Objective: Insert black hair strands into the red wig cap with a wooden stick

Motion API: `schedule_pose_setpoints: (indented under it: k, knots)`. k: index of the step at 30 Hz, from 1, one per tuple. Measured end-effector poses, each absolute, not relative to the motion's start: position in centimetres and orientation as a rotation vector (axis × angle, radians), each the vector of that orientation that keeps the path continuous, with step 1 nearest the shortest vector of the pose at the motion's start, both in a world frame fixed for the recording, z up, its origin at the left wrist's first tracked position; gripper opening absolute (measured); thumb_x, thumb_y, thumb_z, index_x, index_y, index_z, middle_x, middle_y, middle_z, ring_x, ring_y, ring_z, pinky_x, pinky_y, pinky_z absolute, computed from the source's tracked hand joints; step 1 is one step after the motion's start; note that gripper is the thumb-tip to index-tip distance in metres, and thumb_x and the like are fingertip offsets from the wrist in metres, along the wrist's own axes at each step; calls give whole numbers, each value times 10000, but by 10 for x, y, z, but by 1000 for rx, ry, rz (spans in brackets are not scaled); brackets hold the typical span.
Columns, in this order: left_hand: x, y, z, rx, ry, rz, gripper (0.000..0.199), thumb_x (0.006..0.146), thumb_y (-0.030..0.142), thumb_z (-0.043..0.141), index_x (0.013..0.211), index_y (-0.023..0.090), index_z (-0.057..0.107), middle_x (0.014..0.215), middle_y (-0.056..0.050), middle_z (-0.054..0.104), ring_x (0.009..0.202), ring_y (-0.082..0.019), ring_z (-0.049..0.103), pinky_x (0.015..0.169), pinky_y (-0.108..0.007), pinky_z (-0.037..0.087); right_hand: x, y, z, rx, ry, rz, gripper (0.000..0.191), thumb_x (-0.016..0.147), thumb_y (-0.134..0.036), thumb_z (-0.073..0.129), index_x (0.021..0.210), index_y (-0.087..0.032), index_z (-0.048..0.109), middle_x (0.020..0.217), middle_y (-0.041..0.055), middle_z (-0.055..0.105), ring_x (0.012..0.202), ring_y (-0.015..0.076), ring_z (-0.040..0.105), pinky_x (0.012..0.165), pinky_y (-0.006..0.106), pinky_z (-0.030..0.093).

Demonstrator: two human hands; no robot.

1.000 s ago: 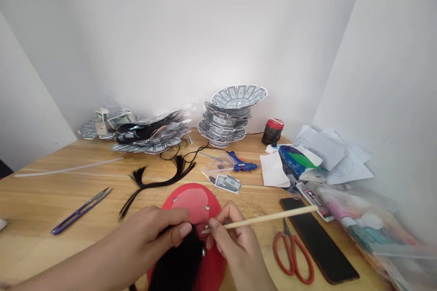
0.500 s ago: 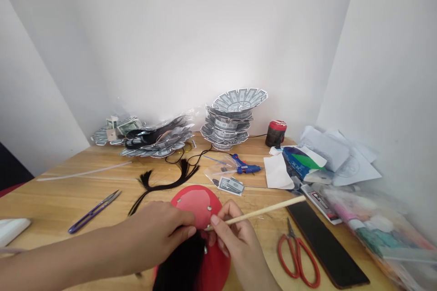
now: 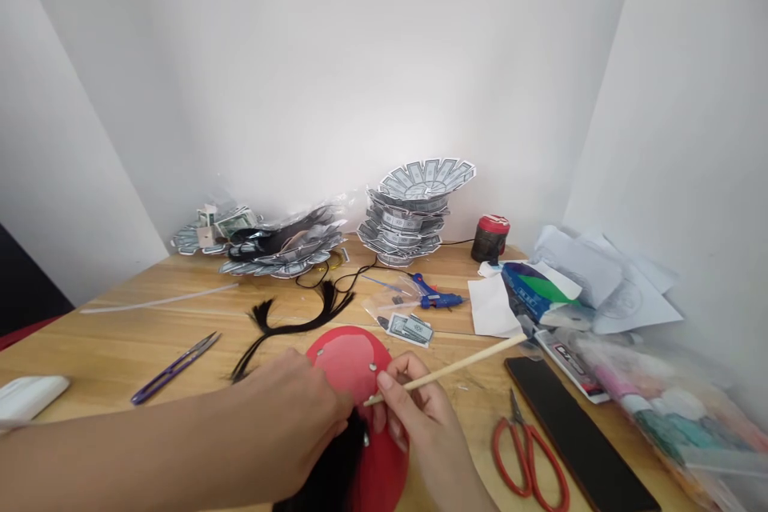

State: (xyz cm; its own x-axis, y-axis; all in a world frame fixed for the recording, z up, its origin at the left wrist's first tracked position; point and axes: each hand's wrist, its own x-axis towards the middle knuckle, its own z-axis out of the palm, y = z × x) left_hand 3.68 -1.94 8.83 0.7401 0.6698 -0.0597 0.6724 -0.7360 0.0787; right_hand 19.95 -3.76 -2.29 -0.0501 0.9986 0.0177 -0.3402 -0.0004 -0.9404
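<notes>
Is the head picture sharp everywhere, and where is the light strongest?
Head view: brightest on the white back wall above the stacked banknote-paper dishes; the clear plastic bags at the right edge smear; wall lines bend outward; the right hand stays fairly sharp.

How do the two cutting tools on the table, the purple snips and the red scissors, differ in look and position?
The purple snips are slim with no finger loops; the red scissors have two large loop handles. The purple snips lie beyond the left hand, the red scissors beside the right hand. The snips point up and right, the scissors up and slightly left. Both lie flat and untouched on the wooden table.
</notes>
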Motion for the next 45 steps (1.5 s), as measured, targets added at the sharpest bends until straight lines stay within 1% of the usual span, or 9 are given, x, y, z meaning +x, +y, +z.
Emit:
schedule_pose_setpoints:
  k: [3,6,11,20,25,30,34,39,45]
  knots:
    - [37,-20,94,2872,1060,-284,269,887,140,511,716,229,699,618,-28,697,501,-176,605,507,-269,392,199,-37,-24,-905,-985,1367,461,794,-628,679,727,-212,493,508,-73,539,411,55,297,415,197,173]
    - [39,-14,99,2868,1083,-323,285,939,151,478,790,230,707,687,-20,737,556,-185,654,487,-266,343,200,-38,-25,-870,-1011,1360,439,817,-599,680,741,-210,492,539,-75,544,438,57,333,440,194,214]
    - [40,0,92,2959,1082,-302,308,957,180,457,787,236,708,681,-23,743,583,-202,676,464,-283,262,203,-38,-24,-844,-1027,1372,418,833,-585,677,779,-209,503,577,-65,570,459,61,349,455,198,229]
    - [42,-5,86,2960,1010,-341,298,919,197,482,752,236,726,672,-55,748,574,-234,691,480,-288,354,203,-37,-25,-849,-1009,1361,433,826,-593,676,753,-207,494,570,-56,583,448,60,362,451,198,238]
    - [44,-6,90,3010,982,-334,260,891,165,499,746,242,700,640,-45,726,513,-240,667,436,-313,294,204,-37,-19,-907,-1015,1386,483,780,-647,682,749,-210,479,560,-57,572,445,61,351,447,196,257]
    - [47,-5,93,3004,1024,-414,301,901,178,486,705,218,710,635,-76,728,524,-244,672,444,-302,329,204,-37,-19,-892,-1010,1377,469,791,-636,680,754,-210,489,577,-51,572,464,69,364,454,199,266]
    - [47,-3,94,2982,1062,-401,330,922,180,461,740,235,732,656,-65,742,544,-231,672,457,-289,339,204,-36,-22,-828,-1012,1390,454,809,-622,673,761,-213,482,595,-48,590,441,60,350,456,207,241]
    - [49,-1,92,2954,1009,-421,311,905,183,473,790,242,756,681,-66,756,545,-231,667,454,-305,338,206,-36,-20,-846,-1033,1411,467,798,-628,683,760,-206,485,599,-52,576,471,64,379,474,202,271]
    - [63,-7,103,2989,967,-638,305,893,145,485,779,219,758,658,-71,756,532,-231,683,411,-311,293,205,-35,-20,-860,-1014,1399,462,809,-625,678,790,-202,492,595,-50,603,446,52,369,452,196,252]
